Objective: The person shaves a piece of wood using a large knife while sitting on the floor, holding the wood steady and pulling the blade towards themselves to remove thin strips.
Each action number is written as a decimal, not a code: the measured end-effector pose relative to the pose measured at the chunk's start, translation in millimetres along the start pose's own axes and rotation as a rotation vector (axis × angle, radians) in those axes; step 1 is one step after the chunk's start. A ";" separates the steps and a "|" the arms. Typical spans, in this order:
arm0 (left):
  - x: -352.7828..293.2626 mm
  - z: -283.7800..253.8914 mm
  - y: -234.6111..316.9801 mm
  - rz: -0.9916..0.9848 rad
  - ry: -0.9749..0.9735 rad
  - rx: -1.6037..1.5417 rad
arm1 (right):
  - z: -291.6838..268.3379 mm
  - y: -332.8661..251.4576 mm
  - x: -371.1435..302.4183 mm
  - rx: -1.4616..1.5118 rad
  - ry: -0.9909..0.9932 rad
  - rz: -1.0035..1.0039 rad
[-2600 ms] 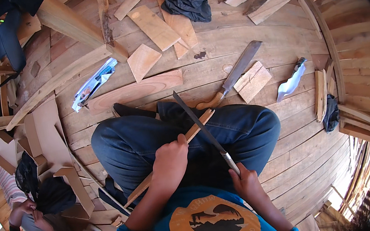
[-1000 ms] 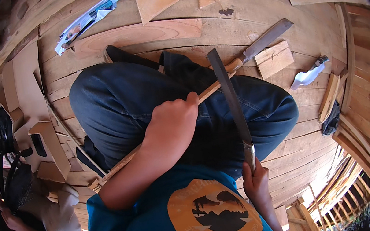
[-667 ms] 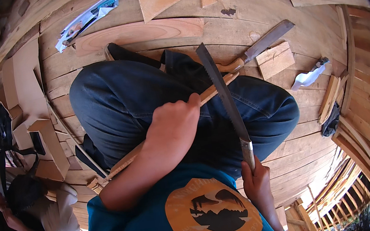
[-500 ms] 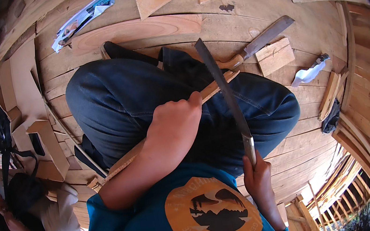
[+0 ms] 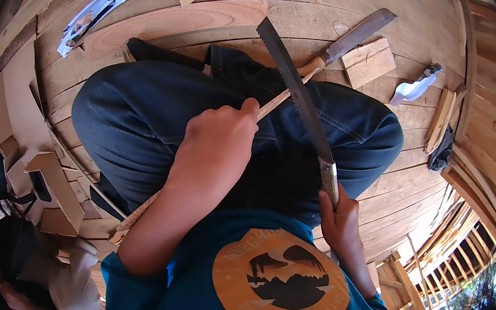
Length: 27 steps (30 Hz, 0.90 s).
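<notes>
1. Here's the floor (image 5: 393, 198), bare boards spreading out right of the right hand (image 5: 340, 218).
2. Legs (image 5: 128, 115) folded, dark-clad, below the left hand (image 5: 220, 135).
3. Plank (image 5: 178, 22), curved along its edge, lying well beyond the left hand.
4. And the strip (image 5: 276, 105)! Slanting across the legs, under the left forearm, poking out past the left thumb.
5. Saw (image 5: 300, 97) pointing up from the right hand, blade crossing the strip; contact, can't tell.
6. Machete (image 5: 361, 35) ahead and right of both hands.
7. Left hand: curled firmly round the strip.
8. Right hand: wrapped on the saw's handle.
9. Block (image 5: 369, 63), ahead of the right hand, beside the machete.
</notes>
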<state>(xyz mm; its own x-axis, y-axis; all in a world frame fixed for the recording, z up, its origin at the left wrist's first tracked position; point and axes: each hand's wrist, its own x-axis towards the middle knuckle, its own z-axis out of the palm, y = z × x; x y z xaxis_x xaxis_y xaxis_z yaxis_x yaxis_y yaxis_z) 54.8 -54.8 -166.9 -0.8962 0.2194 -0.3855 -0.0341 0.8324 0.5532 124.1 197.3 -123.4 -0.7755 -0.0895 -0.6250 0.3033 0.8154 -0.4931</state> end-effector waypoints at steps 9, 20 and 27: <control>-2.1 -0.1 2.7 -0.029 -0.004 -0.002 | 1.8 5.9 -2.4 0.084 0.033 -0.026; -7.7 -3.1 7.3 0.048 -0.019 -0.052 | -5.0 2.3 -17.4 0.081 0.006 0.052; -3.8 -2.8 2.8 0.061 0.020 -0.019 | 3.3 -3.4 13.3 0.066 0.051 -0.044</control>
<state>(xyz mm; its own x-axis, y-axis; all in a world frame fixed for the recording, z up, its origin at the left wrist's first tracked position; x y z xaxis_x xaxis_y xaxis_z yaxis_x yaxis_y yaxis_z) 56.8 -54.7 -161.9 -0.9056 0.2587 -0.3360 0.0123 0.8080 0.5891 114.6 191.5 -132.0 -0.8155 -0.0934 -0.5712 0.3031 0.7718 -0.5590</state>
